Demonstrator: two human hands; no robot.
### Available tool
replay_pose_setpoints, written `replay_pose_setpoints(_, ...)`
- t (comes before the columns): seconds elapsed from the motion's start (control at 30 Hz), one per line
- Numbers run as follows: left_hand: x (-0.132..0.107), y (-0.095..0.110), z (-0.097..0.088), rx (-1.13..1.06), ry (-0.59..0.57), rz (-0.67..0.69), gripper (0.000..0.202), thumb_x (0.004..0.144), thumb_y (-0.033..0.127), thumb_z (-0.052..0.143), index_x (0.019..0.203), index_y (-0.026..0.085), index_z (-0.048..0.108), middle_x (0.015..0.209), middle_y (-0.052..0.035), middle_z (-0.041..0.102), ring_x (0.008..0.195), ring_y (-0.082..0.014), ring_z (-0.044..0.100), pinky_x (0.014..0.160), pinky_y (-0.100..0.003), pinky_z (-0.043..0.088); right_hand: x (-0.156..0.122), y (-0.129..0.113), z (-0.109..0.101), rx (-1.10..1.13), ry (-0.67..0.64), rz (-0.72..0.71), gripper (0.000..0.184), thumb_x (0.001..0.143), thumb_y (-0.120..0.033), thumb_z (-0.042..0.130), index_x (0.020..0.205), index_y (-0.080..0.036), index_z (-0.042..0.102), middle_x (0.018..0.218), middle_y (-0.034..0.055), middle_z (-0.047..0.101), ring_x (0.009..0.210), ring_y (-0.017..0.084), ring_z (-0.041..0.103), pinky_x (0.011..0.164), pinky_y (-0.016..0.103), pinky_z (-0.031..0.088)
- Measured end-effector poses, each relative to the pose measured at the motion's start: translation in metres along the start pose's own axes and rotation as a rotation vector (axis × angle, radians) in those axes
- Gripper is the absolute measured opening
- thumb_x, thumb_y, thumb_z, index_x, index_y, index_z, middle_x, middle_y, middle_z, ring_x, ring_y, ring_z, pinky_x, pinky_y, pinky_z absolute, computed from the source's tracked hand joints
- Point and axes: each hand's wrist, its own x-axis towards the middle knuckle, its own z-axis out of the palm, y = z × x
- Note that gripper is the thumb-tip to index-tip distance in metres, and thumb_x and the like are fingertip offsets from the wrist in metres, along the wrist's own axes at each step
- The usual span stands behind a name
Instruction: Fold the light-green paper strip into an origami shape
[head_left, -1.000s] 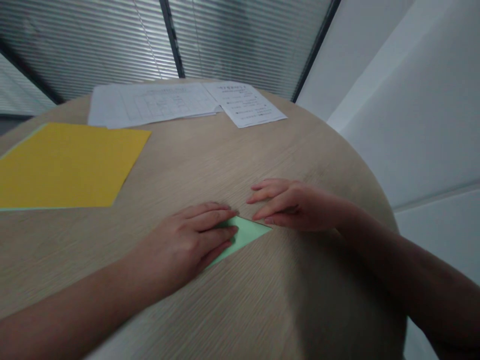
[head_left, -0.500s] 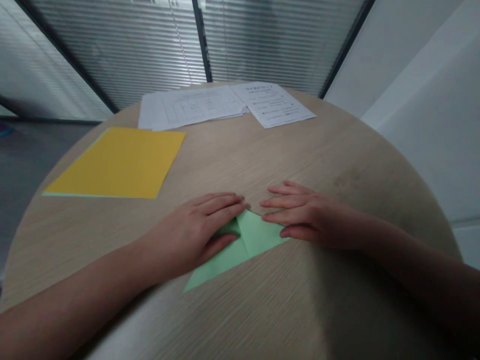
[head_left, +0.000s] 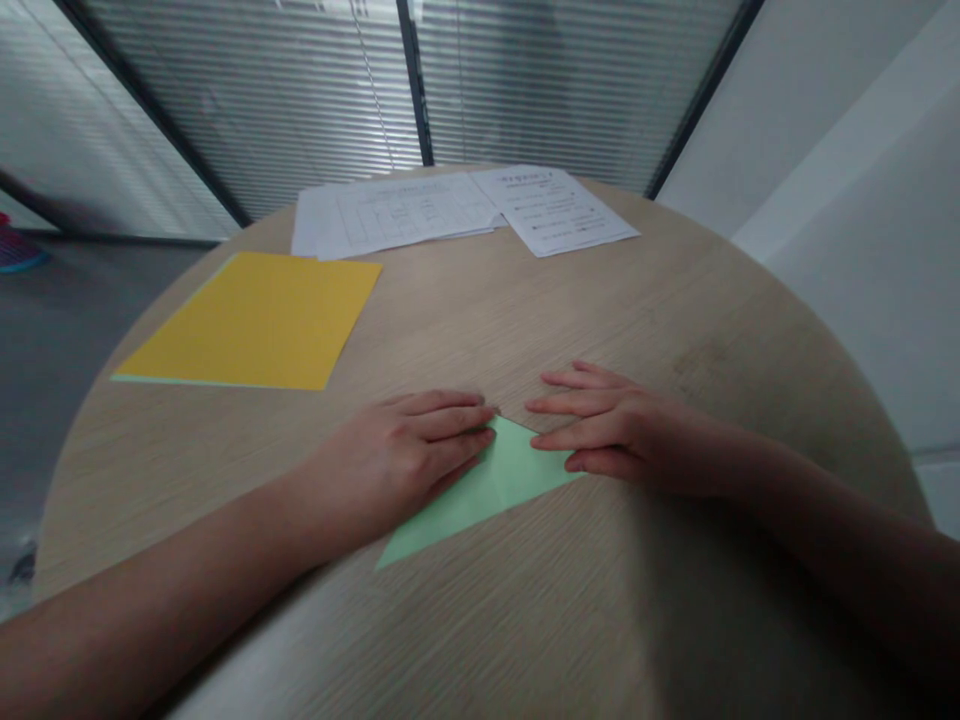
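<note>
A light green sheet of folded paper [head_left: 487, 490] lies on the wooden table, a long straight edge facing me. My left hand [head_left: 420, 445] rests flat over its left upper part, fingers stretched out side by side, hiding that portion and its edge. On the other side, my right hand [head_left: 611, 425] touches the right corner with its thumb and forefinger area. Its fingers are spread, the upper ones lying beyond the paper over the table. The right tip of the paper is partly covered by this hand.
Yellow paper [head_left: 255, 325] with a pale green sheet peeking out beneath lies at the left of the round table [head_left: 480, 330]. White printed sheets [head_left: 397, 215] lie along the far edge. Behind stand glass panels with blinds [head_left: 525, 90].
My left thumb has drawn in under the hand, and the raised flap beside it now lies flat. My right hand stays at the right corner. The view has shifted slightly.
</note>
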Motion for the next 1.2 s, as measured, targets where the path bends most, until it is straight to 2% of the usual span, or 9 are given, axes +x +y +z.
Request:
replay_pose_setpoints(0.13,-0.0005,-0.0011,0.0,0.016,0.002,0.019,0.03,0.106,0.019,0.05,0.124,0.016,0.074,0.131,-0.0116,0.073,0.125,-0.0251,0.068,0.106,-0.042,0.058,0.0004,0.0018,0.0022,-0.008,0.01,0.002,0.053,0.096,-0.025,0.069,0.148,-0.028,0.058,0.15,0.0087,0.062,0.151,0.032,0.041,0.126,0.06,0.023)
replay_pose_setpoints(0.33,0.0,-0.0004,0.0,0.002,0.005,0.015,0.029,0.106,0.019,0.05,0.12,0.016,0.075,0.129,-0.012,0.074,0.123,-0.0252,0.068,0.106,-0.042,0.058,-0.001,0.0043,0.0049,0.0,0.028,0.001,0.046,0.095,-0.023,0.071,0.14,-0.029,0.066,0.15,0.0075,0.062,0.151,0.031,0.04,0.126,0.06,0.022)
replay_pose_setpoints(0.5,-0.0011,0.0004,0.0012,0.002,-0.008,-0.026,0.028,0.106,0.02,0.051,0.123,0.016,0.073,0.136,-0.0139,0.07,0.127,-0.0262,0.066,0.108,-0.045,0.055,-0.0011,0.0051,0.0047,-0.031,0.008,-0.008,0.044,0.097,-0.024,0.069,0.14,-0.028,0.066,0.151,0.0081,0.061,0.151,0.033,0.04,0.125,0.061,0.024)
replay_pose_setpoints(0.67,-0.0021,-0.0006,0.0019,0.023,-0.032,-0.006,0.028,0.105,0.019,0.053,0.127,0.017,0.07,0.142,-0.014,0.067,0.131,-0.0274,0.063,0.108,-0.045,0.055,-0.0009,0.0039,0.0032,-0.038,0.001,-0.009,0.044,0.097,-0.023,0.068,0.14,-0.029,0.066,0.151,0.0073,0.061,0.151,0.032,0.04,0.125,0.06,0.024)
replay_pose_setpoints(0.87,-0.0001,-0.0009,0.0003,0.007,-0.013,0.016,0.027,0.104,0.017,0.053,0.123,0.016,0.073,0.137,-0.0152,0.07,0.127,-0.0281,0.066,0.106,-0.047,0.056,-0.0008,0.0036,0.0032,-0.034,0.009,-0.004,0.042,0.096,-0.024,0.07,0.138,-0.03,0.068,0.15,0.0069,0.062,0.151,0.032,0.041,0.125,0.06,0.024)
replay_pose_setpoints(1.2,0.0,-0.0005,0.0004,-0.011,-0.01,0.02,0.029,0.105,0.017,0.051,0.123,0.016,0.073,0.135,-0.0136,0.071,0.126,-0.026,0.067,0.108,-0.043,0.055,-0.0016,0.0028,0.0035,-0.037,0.025,-0.017,0.042,0.096,-0.024,0.07,0.137,-0.029,0.068,0.15,0.0084,0.061,0.15,0.033,0.042,0.125,0.061,0.023)
